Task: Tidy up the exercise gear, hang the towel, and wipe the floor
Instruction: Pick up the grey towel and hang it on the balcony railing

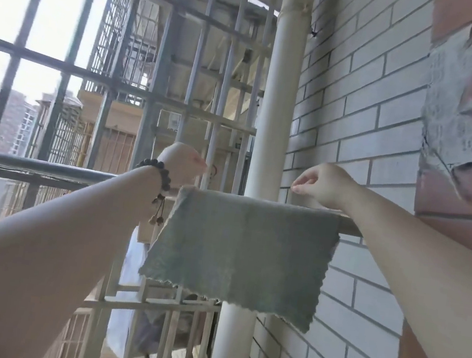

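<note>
The towel (237,254) already hangs draped over the metal rail (35,167), a soft, napped grey-green cloth with pinked edges. Exercise gear and floor are out of view. Left hand (181,164) at ten o'clock above it, right hand (322,184) at one o'clock, both curled, holding nothing.

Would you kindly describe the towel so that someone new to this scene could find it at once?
Start at the white tiled wall on the right and the pale vertical pipe beside it. A horizontal rail crosses in front of the pipe, and the towel hangs over it between the left hand and right hand. It is the only grey-green cloth, with a zigzag edge.
</note>
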Action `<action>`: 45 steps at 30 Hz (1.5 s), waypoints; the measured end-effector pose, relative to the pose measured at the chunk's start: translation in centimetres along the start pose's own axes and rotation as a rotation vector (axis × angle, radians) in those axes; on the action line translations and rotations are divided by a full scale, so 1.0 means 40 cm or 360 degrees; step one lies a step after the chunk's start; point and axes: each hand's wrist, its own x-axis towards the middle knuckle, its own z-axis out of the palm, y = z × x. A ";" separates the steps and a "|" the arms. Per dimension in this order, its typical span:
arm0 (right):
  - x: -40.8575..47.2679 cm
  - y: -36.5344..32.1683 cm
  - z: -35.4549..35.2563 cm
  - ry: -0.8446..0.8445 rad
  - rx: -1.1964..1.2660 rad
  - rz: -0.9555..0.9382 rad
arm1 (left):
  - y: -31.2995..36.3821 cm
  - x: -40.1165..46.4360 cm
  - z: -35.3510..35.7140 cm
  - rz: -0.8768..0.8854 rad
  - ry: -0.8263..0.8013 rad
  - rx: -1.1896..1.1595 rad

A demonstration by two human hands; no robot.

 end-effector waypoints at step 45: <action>-0.030 0.020 0.004 0.0052 -0.0278 -0.0136 | -0.106 -0.052 -0.064 -0.0186 0.0359 0.0325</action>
